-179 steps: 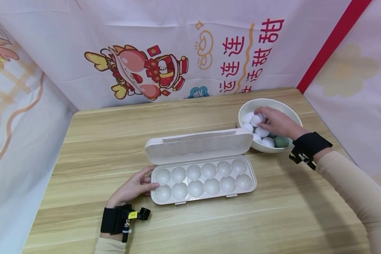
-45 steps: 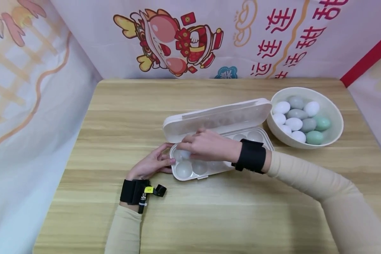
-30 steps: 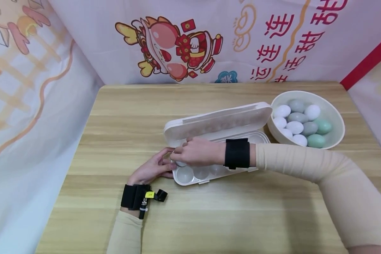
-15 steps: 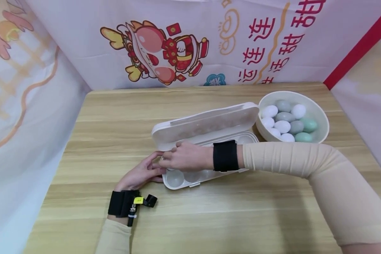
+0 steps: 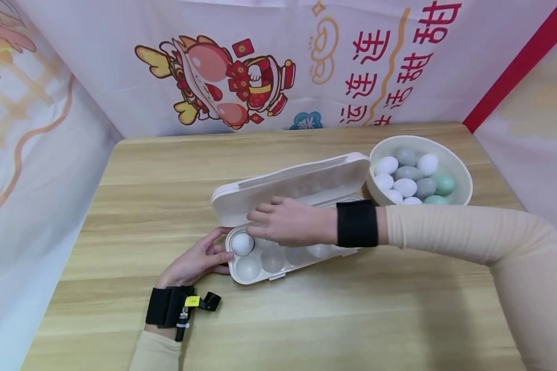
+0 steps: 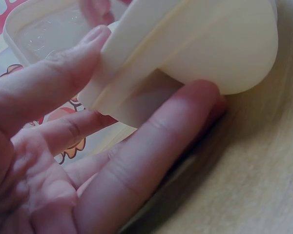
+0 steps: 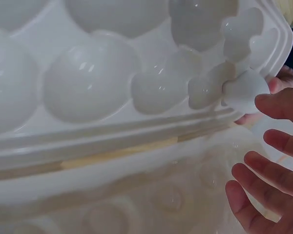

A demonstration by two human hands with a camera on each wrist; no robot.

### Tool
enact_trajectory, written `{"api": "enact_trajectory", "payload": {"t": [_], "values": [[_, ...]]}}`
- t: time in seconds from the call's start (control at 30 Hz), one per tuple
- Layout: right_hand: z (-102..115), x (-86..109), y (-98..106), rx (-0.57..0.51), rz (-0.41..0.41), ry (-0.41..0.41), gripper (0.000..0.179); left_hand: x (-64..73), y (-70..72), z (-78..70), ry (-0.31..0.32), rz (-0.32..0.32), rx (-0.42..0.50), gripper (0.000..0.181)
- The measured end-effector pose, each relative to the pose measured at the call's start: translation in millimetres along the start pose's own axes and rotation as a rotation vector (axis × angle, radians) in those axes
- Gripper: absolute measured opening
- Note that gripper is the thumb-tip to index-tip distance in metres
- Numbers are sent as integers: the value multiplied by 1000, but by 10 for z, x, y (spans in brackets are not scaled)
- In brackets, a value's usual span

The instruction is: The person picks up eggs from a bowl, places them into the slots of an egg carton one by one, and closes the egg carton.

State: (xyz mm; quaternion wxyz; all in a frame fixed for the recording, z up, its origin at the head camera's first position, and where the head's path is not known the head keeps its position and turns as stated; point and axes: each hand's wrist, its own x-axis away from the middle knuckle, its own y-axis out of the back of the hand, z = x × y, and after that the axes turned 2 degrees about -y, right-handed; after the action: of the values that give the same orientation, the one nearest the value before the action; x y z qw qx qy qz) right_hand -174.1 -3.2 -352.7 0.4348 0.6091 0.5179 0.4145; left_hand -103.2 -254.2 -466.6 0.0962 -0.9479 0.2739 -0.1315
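A white egg sits in the back left cup of the open plastic egg box; the other cups I can see hold nothing. My left hand grips the box's left end, thumb on the rim, fingers against the underside, as the left wrist view shows of the box end. Over the back row, just right of the egg, is my right hand. In the right wrist view its fingers are spread and hold nothing, with the thumb close to the egg. My right hand hides several cups.
The hinged lid stands tilted back behind the box. At the back right a cream bowl with white, grey and green eggs stands close to the lid's right end. Cloth walls rise behind the wooden table.
My right hand carried a white egg from the bowl to the box, set it in the back left cup, let go and drew off rightward. The left hand stays on the box, now tilted slightly.
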Motion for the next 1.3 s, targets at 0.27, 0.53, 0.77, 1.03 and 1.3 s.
{"api": "enact_trajectory", "payload": {"t": [0.27, 0.53, 0.77, 1.03, 1.3], "values": [[-92, 449, 168, 52, -67, -43, 33, 6, -17, -19, -12, -19, -33, 59], [-159, 828, 278, 29, -81, -137, 43, 6, -1, -86, -24, -9, -57, 58], [-178, 1116, 323, -12, -85, -238, 49, -9, -24, -84, -35, 9, -69, 58], [-191, 1372, 241, -33, -130, -335, 50, 39, -59, 20, -38, 13, -56, 58], [-242, 1687, 178, -51, -155, -473, 48, 61, -90, 44, -24, -5, -55, 58]]}}
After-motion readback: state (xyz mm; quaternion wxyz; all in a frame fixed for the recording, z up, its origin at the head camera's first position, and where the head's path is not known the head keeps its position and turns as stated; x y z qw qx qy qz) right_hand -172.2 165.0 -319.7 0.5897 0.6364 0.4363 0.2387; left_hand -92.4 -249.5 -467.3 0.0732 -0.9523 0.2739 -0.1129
